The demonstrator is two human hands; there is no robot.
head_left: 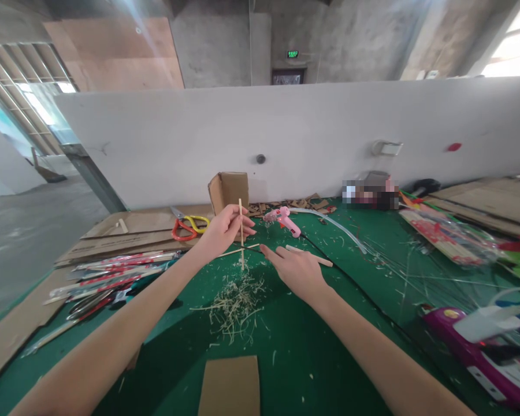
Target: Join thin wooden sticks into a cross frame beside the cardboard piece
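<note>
Table [286, 346] is strewn with shavings [238, 305] at six o'clock, upright stick [241, 236] is gripped by left hand [226, 230], joining to cross stick [228, 253] is unconfirmed, and right hand's [298, 270] hold cannot be told.

Two hands [229, 228] [301, 271], two crossed sticks [241, 222], one pale handle [325, 262], one glue gun [288, 222], one scissors [184, 229], one shavings heap [238, 305].

Two thin pale sticks [242, 251], crossed, one upright
</note>
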